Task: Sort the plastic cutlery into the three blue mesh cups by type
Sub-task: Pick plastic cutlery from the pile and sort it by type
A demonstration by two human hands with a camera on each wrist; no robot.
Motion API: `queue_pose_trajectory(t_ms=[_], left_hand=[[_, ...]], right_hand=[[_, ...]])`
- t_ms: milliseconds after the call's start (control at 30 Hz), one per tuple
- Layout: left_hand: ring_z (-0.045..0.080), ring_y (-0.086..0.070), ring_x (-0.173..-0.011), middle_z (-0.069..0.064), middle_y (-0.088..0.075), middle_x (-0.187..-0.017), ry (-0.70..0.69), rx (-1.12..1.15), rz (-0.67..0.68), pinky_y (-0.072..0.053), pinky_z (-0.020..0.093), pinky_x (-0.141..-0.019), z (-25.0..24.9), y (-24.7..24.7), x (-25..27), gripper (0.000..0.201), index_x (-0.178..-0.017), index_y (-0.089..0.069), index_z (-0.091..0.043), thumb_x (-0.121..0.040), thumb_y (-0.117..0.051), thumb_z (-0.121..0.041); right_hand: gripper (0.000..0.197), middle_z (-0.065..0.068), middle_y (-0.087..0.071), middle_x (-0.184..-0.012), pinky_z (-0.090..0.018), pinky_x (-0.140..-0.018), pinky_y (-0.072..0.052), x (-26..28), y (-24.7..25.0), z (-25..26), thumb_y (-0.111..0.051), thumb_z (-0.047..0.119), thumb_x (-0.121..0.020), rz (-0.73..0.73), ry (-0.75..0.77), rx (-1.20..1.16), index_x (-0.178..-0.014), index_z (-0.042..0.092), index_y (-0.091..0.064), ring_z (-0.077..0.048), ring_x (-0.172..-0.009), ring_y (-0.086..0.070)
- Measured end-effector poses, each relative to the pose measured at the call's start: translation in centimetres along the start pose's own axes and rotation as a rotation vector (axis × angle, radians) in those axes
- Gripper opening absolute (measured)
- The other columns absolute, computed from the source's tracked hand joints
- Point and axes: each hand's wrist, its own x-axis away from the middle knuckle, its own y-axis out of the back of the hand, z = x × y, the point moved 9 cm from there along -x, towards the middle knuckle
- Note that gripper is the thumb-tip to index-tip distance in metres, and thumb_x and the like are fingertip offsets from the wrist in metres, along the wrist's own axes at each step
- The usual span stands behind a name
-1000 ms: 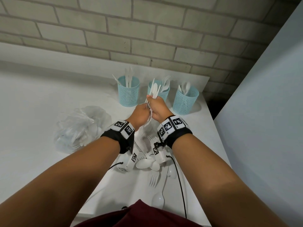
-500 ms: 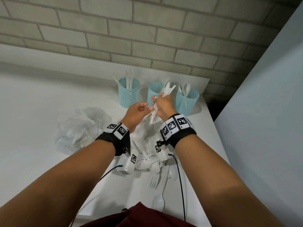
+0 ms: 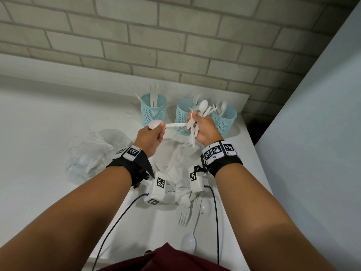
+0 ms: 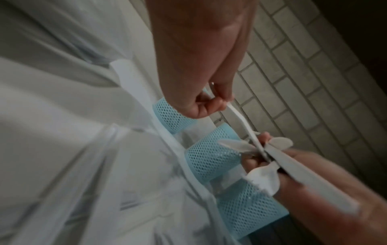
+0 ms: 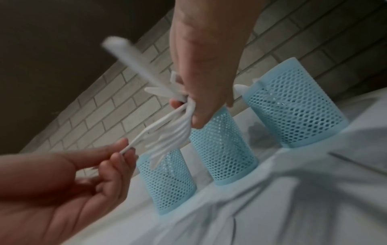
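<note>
Three blue mesh cups stand in a row at the back of the white table: the left cup [image 3: 153,109] holds knives, the middle cup [image 3: 183,118] forks, the right cup [image 3: 225,123] spoons. My right hand [image 3: 196,122] grips a bundle of mixed white cutlery [image 3: 204,110] in front of the middle cup. My left hand [image 3: 161,127] pinches a white spoon [image 3: 156,124] by its bowl; the handle runs right into the bundle. The left wrist view shows this pinch [image 4: 220,102], and the right wrist view shows the bundle [image 5: 167,136] fanning out below my right fingers [image 5: 199,119].
Loose forks and spoons [image 3: 184,212] lie on the table [image 3: 39,133] under my wrists. A crumpled clear plastic bag [image 3: 91,153] sits to the left. A brick wall runs behind the cups, and the table's right edge [image 3: 259,173] meets a pale wall.
My hands have parted. The left hand has drawn one spoon leftward out of the bundle, while the right hand has moved the bundle up and right toward the cups.
</note>
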Motion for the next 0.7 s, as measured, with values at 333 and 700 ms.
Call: queue_pose_trajectory(t_ms=[333,700], left_hand=[[0.020,-0.059,-0.084,0.005,-0.061,-0.099,0.217,-0.060,0.230,-0.049,0.032,-0.073,2.5,-3.5,1.4,0.031,-0.123,-0.048,-0.022,-0.100,-0.035,-0.038],[0.019,-0.067,-0.079,0.006,-0.068,-0.094,0.093,-0.304,0.321,-0.055,0.029,-0.061,1.4,-4.5,2.4,0.035,-0.127,-0.053,-0.018,-0.100,-0.038,-0.035]], right_hand=[[0.024,-0.006,-0.066,-0.061,-0.027,-0.053,-0.056,2.3,-2.4,-2.8,-0.042,0.006,-0.098,0.241,-0.152,0.220,-0.079,0.006,-0.056,-0.014,-0.051,-0.066],[0.022,-0.014,-0.062,-0.099,-0.056,-0.096,-0.046,3.7,-4.2,-4.1,-0.041,0.018,-0.100,0.257,-0.124,0.485,-0.118,0.012,-0.052,-0.034,-0.098,-0.060]])
